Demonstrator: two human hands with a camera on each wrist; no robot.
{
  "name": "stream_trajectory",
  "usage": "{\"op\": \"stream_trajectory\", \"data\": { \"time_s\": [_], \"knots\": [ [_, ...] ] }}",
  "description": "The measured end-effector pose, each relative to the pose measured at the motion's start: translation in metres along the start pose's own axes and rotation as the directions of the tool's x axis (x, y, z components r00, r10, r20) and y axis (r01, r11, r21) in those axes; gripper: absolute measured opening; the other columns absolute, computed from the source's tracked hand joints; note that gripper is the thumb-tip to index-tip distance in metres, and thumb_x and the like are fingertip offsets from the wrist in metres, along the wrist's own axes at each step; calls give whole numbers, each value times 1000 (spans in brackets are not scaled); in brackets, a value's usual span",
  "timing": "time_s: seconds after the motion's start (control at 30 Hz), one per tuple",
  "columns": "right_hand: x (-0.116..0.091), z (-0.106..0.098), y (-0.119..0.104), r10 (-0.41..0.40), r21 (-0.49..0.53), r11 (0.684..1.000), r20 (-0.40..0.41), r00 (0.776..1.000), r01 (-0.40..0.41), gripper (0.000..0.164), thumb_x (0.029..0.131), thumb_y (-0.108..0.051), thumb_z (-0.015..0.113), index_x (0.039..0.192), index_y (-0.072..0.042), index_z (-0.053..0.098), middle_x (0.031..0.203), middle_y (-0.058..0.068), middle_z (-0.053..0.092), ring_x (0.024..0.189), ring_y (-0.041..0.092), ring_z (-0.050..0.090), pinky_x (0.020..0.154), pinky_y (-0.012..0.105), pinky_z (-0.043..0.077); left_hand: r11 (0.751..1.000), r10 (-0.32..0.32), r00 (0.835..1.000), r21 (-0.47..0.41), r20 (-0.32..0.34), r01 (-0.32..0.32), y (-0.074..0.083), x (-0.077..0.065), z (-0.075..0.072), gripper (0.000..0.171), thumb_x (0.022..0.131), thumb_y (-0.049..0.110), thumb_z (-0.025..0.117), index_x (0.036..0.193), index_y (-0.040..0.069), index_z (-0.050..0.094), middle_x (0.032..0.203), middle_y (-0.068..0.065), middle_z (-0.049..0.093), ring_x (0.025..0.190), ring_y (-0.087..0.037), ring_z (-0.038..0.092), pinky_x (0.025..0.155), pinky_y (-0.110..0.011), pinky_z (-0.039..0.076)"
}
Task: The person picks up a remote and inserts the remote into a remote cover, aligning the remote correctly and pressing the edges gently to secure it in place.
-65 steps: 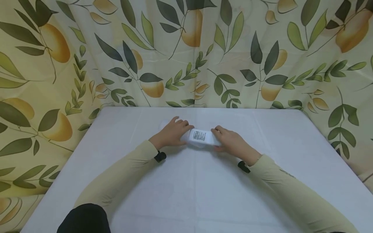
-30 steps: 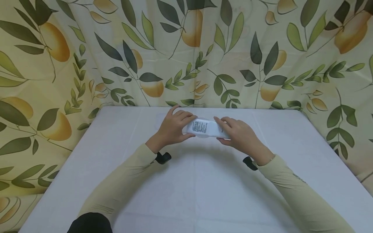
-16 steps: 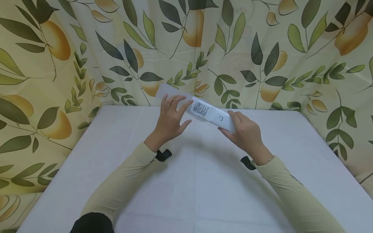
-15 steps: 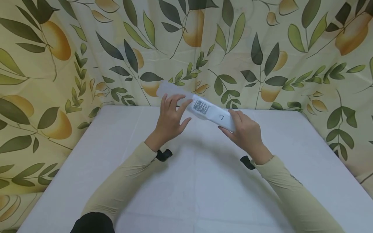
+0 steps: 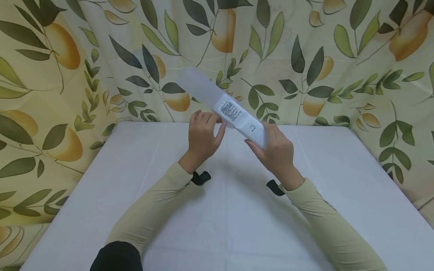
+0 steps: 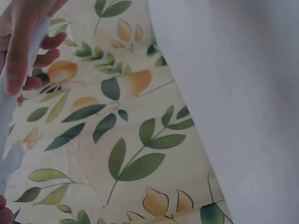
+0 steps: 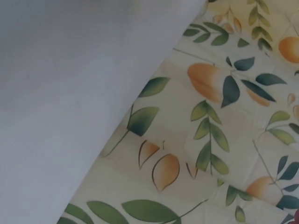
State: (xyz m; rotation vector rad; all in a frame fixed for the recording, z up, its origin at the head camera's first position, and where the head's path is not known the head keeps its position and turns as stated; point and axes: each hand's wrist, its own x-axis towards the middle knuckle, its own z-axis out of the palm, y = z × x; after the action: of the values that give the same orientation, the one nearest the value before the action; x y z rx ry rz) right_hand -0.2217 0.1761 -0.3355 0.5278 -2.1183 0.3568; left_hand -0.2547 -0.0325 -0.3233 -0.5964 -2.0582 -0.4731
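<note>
- Firmly, by the look of it, a right hand (image 5: 278, 152) pinches the lower right end of a white packet (image 5: 242, 119), thumb toward the person and fingers passing behind, as the left wrist view also suggests.
- A left hand (image 5: 201, 135) is raised at the lower edge of the packet, near its middle, thumb parted from forefinger; whether they pinch that edge or merely brush it, I cannot tell from where I stand.
- The packet itself is held aslant in the air between the two hands, its printed label (image 5: 231, 110) facing the person, its translucent film (image 5: 198, 84) reaching up and leftward from it.
- Good handling here would mean even pressure from the right thumb on the packet's thick end, since the film looks limp and apt to flop.
- Left fingers would probably serve best under the packet's mid-length, a light second support against swinging, without covering or creasing its face.
- Below the packet, black wrist devices (image 5: 201, 178) sit one at each wrist, and pale sleeves (image 5: 145, 210) run back from it toward the person.
- Beneath the packet spreads a white table (image 5: 244, 222); behind it hangs a patterned cloth (image 5: 346, 77) of leaves and orange fruit.
</note>
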Motion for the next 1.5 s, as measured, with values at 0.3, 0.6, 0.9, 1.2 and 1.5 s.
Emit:
{"op": "stream_trajectory", "data": {
  "time_s": [0.3, 0.6, 0.9, 1.2, 1.5],
  "knots": [
    [-1, 2, -4, 13, 94, 996, 3, 1000, -13, 61, 71, -27, 79, 112, 10, 54, 96, 25, 62, 75, 36, 63, 61, 47, 55, 998, -21, 999, -56, -35, 19, 5, 0, 3, 12, 89, 14, 62, 87, 2, 63, 86, -9, 67, 87, -24, 61, 99, -46, 43],
    [-2, 0, -9, 23, 58, 998, -18, 1000, -22, 63, 69, -29, 81, 114, 7, 54, 96, 24, 63, 76, 35, 65, 63, 47, 56, 997, -29, 999, -66, 29, 31, 6, -6, 6, 12, 89, 15, 62, 87, 3, 63, 86, -9, 67, 86, -24, 62, 94, -42, 47],
    [-11, -4, 6, -168, -143, 976, -21, 986, 163, 62, 65, -27, 85, 112, 4, 59, 95, 21, 67, 74, 36, 67, 58, 43, 56, 954, 274, 962, 127, 10, -273, -3, -13, -20, 12, 82, 19, 65, 80, 8, 66, 74, -3, 68, 71, -19, 63, 77, -34, 52],
    [-26, -5, 21, -379, -208, 903, 24, 925, 375, 63, 64, -23, 86, 116, 3, 60, 97, 20, 67, 76, 37, 63, 64, 46, 53, 896, 358, 929, 246, 92, -369, -19, -4, -25, 21, 84, 25, 66, 97, 9, 71, 93, -6, 66, 94, -23, 58, 97, -43, 41],
    [-32, -6, 25, -422, -195, 893, -43, 906, 406, 31, 95, -20, 53, 120, -4, 59, 104, 16, 66, 91, 34, 56, 76, 48, 44, 962, 263, 951, 33, 165, -272, -13, -8, -14, 10, 86, 18, 65, 86, 10, 72, 90, -3, 65, 90, -21, 59, 97, -43, 41]
  ]
}}
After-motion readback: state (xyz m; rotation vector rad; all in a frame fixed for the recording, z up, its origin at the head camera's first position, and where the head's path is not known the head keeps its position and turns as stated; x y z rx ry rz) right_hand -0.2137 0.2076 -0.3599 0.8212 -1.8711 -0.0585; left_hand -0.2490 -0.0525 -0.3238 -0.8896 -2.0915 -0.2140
